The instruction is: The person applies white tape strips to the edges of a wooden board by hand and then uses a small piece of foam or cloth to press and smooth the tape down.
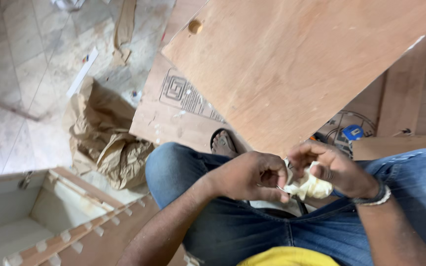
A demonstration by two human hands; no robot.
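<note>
Hands together over my lap, both pinching a crumpled cream wad.

My left hand [250, 175] and right hand [331, 167] meet at the cream wad [311, 186], fingers closed on it, right one holding most of it; can't tell if it's cloth or paper. Wad sits near centre, above my jeans [232, 226]. Plywood board [297, 64] tilts just beyond, far side. Crumpled brown paper [107, 138] lies left on the tiled floor [25, 59]; my sandalled foot [223, 144] shows by the board's edge.

Both hands meet over the lap, left hand [250, 175] and right hand [334, 167] with fingers curled.
</note>
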